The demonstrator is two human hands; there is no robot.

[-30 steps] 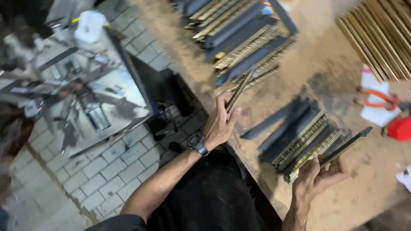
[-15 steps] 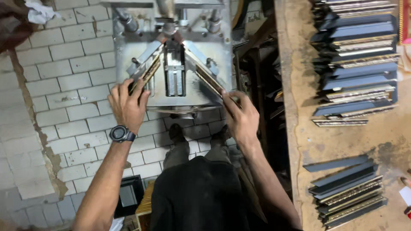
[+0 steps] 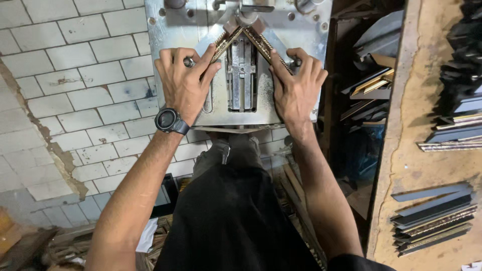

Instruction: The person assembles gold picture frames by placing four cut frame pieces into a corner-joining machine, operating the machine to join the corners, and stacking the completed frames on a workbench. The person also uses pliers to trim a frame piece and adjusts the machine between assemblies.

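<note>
Two short gold-patterned frame moulding pieces meet in a pointed corner on a metal machine table point(image 3: 309, 20). My left hand point(image 3: 185, 80), with a black watch on the wrist, presses flat on the left moulding piece point(image 3: 220, 43). The right moulding piece point(image 3: 268, 50) lies under the fingers of my right hand point(image 3: 297, 86). Both pieces butt against the machine's central slotted block point(image 3: 242, 75) and the clamp head point(image 3: 241, 20) at the top.
A wooden workbench point(image 3: 409, 125) runs along the right with stacks of dark and gold moulding pieces point(image 3: 434, 218) and more at the upper right point(image 3: 459, 108). Frame offcuts point(image 3: 369, 83) stand between machine and bench. White tiled floor point(image 3: 75, 100) lies left; scraps litter the floor below.
I turned from the workbench to the machine carrying the two moulding pieces. Since half a second ago my hands have slid them up so their mitred ends meet at the clamp.
</note>
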